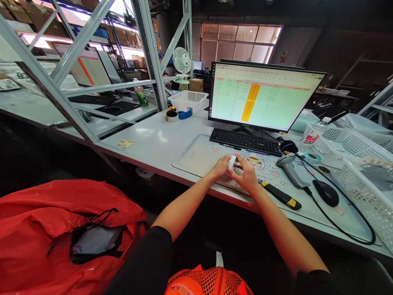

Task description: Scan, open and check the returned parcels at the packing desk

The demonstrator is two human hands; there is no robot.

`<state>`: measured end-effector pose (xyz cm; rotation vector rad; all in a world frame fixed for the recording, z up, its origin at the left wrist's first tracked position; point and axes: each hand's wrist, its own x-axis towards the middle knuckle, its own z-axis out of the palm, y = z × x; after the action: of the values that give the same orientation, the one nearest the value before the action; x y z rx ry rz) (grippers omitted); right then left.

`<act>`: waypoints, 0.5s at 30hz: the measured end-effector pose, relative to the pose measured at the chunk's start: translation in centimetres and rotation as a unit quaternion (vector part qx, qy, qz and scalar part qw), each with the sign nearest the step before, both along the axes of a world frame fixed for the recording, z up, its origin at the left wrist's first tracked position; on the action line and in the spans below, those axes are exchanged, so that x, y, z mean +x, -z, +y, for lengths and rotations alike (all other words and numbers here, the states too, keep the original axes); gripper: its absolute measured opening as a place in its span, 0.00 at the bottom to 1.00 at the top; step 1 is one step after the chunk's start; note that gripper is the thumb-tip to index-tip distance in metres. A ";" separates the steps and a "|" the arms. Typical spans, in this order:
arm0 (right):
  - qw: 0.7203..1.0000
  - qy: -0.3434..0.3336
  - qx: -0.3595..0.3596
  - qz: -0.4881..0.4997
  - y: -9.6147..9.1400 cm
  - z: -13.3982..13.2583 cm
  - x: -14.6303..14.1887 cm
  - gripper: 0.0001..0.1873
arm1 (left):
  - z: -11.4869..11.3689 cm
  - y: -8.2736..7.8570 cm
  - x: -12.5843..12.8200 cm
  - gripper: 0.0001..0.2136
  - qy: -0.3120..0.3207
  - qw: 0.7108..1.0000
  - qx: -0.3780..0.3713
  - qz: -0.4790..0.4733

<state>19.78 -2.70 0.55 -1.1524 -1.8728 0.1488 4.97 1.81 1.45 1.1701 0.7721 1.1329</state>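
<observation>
Both my hands meet over the desk mat (196, 157), just in front of the black keyboard (245, 141). My left hand (221, 167) and my right hand (245, 174) are closed together around a small white object (232, 163), pinched between the fingers of both. What the white object is cannot be made out. A yellow-and-black utility knife (281, 196) lies on the desk just right of my right hand.
A monitor (260, 96) with a green spreadsheet stands behind the keyboard. A grey barcode scanner (290, 170), a black mouse (326, 192) with its cable and white mesh baskets (362, 164) lie to the right. Tape rolls (176, 114) sit at the left. A red bag (61, 233) lies below left.
</observation>
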 end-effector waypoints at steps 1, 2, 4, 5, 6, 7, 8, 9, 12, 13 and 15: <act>1.000 0.004 0.006 0.011 -0.1 -0.4 0.1 0.38 | -0.1 -0.4 0.1 0.15 -0.007 0.999 0.028 0.015; 1.000 0.004 0.013 0.022 -0.3 -0.8 0.3 0.38 | -0.3 -0.9 0.1 0.15 -0.013 0.998 0.055 0.029; 0.999 -0.002 0.035 0.038 -0.8 -1.7 0.8 0.39 | -0.5 -1.7 -0.2 0.15 -0.024 0.997 0.064 0.043; 0.998 -0.002 0.048 0.043 -1.0 -2.2 1.1 0.40 | -0.6 -2.0 -0.4 0.16 -0.025 0.998 0.040 0.042; 0.997 -0.001 0.058 0.048 -1.3 -2.7 1.5 0.41 | -0.8 -2.4 -0.7 0.18 -0.023 0.999 0.009 0.037; 0.997 0.000 0.062 0.054 -1.6 -3.2 1.8 0.41 | -1.0 -2.7 -1.1 0.19 -0.017 0.999 -0.016 0.026; 0.996 -0.003 0.060 0.065 -1.9 -3.6 2.2 0.42 | -1.3 -2.9 -1.4 0.20 -0.009 1.000 -0.025 0.010; 0.995 -0.012 0.051 0.079 -2.2 -3.9 2.4 0.42 | -1.6 -3.2 -1.7 0.20 -0.001 1.000 -0.015 -0.007; 0.992 -0.057 0.024 0.114 -2.9 -4.7 2.4 0.42 | -3.2 -4.2 -2.1 0.18 0.001 0.997 0.076 -0.022; 0.990 -0.070 0.020 0.119 -3.1 -4.9 2.2 0.42 | -3.9 -4.6 -2.0 0.18 -0.004 0.995 0.101 -0.012; 0.988 -0.089 0.018 0.128 -3.4 -5.1 1.6 0.42 | -5.2 -5.4 -1.6 0.19 -0.018 0.990 0.136 0.021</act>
<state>21.41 -7.84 3.94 -0.8944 -1.7384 0.3464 3.34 -3.37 6.81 1.4159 0.6882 1.2751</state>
